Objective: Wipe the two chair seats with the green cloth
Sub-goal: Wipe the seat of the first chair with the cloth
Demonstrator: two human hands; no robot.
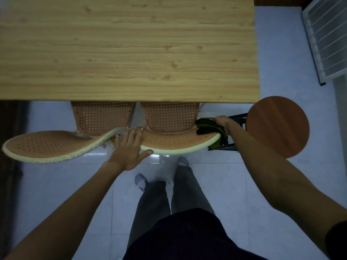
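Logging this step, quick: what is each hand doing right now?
Left hand: open, lying flat on the chair back, holding nothing.
Right hand: closed on the green cloth at the chair back's right end.

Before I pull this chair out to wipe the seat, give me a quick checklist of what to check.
1. Green cloth in right hand: ok, gripped at the right chair's backrest corner.
2. Left hand steadying that backrest: ok, flat on its top rail.
3. Seats reachable: not ok, both seats are partly tucked under the table.
4. Round stool clear of the chair: cannot tell, it stands close on the right.
5. Feet behind the chair: ok.
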